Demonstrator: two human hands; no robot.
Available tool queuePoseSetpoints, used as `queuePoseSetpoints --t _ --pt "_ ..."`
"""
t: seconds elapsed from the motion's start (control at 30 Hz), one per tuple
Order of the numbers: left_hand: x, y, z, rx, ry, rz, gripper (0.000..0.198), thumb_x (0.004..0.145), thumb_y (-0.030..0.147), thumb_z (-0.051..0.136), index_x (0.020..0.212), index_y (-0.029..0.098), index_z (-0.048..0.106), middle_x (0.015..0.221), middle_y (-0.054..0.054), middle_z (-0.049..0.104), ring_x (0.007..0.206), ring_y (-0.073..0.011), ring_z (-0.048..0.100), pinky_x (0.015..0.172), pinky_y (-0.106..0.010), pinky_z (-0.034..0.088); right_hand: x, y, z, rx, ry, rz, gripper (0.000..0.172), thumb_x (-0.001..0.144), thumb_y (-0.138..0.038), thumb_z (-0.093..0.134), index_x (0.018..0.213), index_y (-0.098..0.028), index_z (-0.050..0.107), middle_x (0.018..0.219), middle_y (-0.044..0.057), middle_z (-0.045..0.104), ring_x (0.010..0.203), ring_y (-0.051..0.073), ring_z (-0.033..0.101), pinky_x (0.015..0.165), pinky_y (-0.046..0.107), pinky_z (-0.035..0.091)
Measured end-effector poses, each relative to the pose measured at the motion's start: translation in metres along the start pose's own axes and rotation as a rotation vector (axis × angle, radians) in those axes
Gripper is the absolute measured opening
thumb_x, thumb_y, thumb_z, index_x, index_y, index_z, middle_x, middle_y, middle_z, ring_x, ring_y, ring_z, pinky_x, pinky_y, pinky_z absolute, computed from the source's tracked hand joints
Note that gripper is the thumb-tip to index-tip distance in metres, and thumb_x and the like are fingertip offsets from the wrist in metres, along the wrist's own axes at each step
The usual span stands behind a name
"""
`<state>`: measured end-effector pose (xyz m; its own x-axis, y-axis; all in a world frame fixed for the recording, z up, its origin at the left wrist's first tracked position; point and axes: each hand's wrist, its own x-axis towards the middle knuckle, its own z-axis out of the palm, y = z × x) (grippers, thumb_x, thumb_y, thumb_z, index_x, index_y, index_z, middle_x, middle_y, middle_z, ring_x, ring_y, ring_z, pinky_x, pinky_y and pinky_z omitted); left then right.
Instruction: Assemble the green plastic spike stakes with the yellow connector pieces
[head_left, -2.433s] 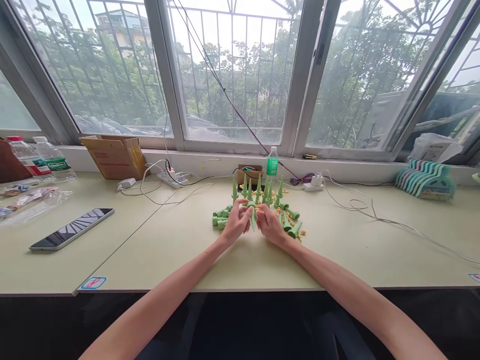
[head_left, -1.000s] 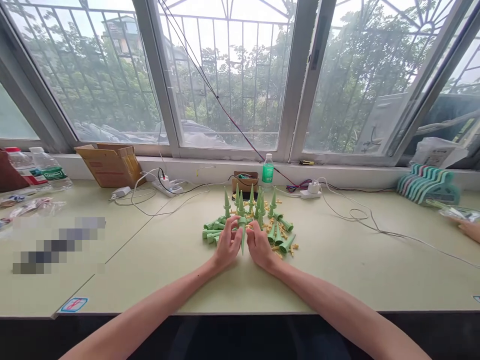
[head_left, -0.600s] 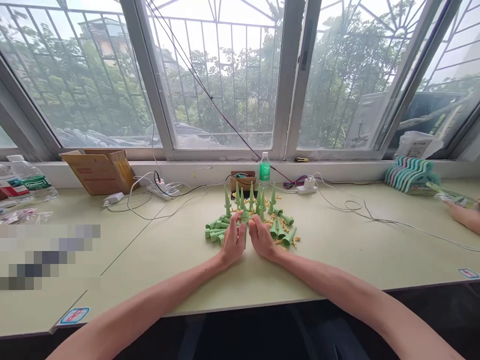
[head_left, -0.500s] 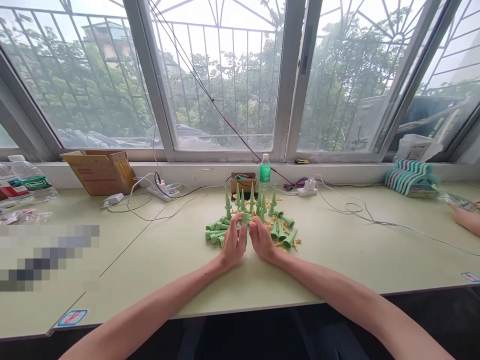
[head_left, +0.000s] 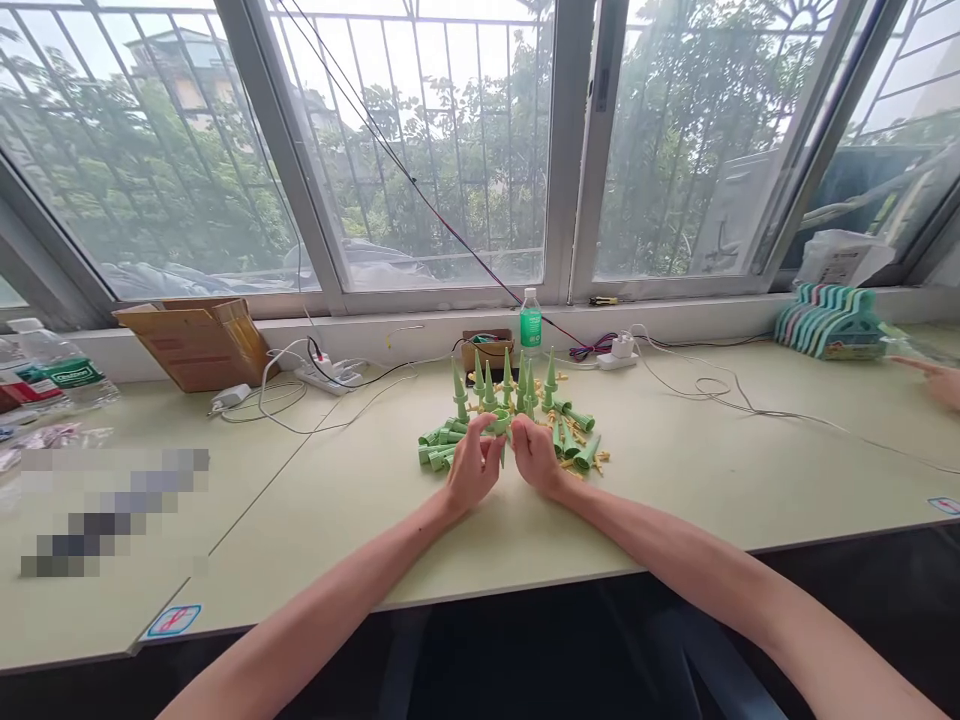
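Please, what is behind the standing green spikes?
Behind the spikes are a small cardboard box, a bottle and a dark thing. The spikes partly cover the dark thing, so I cannot tell what it is.

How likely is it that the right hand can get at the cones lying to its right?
Probably yes: the cones lie close beside the right hand, with small yellow pieces among them but nothing tall in between. Whether it holds something is hidden.

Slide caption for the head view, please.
Left hand grips a green cone tip down, right hand curled beside it, near standing green cones.
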<state>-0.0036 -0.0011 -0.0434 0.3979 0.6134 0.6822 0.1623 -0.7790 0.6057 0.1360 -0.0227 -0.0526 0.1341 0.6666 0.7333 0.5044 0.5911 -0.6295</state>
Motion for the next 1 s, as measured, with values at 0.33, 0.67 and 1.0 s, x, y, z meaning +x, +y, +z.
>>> queuePoseSetpoints --t 0.33,0.67,1.0 --pt "0.001 0.004 0.002 -0.080 0.010 -0.081 0.025 0.088 0.039 0.055 0.104 0.022 0.047 0.054 0.008 0.044 0.045 -0.0094 0.039 0.047 -0.020 0.031 0.002 0.000 -0.004 -0.044 -0.022 0.007 0.048 0.100 -0.047 0.023 0.062 -0.021 0.035 0.051 -0.003 0.037 0.046 0.010 0.032 0.049 0.026 0.027" --pt "0.007 0.017 -0.002 -0.200 0.078 -0.075 0.028 0.094 0.044 0.042 0.110 0.021 0.044 0.074 0.001 0.060 0.048 -0.0078 0.052 0.048 -0.021 0.042 0.011 -0.010 -0.016 -0.038 0.076 0.040 0.045 0.100 -0.046 0.024 0.064 -0.021 0.036 0.053 -0.003 0.041 0.047 0.010 0.038 0.050 0.025 0.031" --pt "0.014 0.021 -0.003 -0.607 -0.105 -0.492 0.064 0.089 0.065 0.034 0.058 0.013 0.054 0.049 -0.002 0.049 0.034 -0.0112 0.048 0.033 -0.024 0.034 0.015 -0.010 -0.022 -0.041 -0.128 -0.065 0.041 0.100 -0.043 0.030 0.067 -0.020 0.037 0.056 -0.004 0.042 0.050 0.009 0.036 0.052 0.023 0.031"
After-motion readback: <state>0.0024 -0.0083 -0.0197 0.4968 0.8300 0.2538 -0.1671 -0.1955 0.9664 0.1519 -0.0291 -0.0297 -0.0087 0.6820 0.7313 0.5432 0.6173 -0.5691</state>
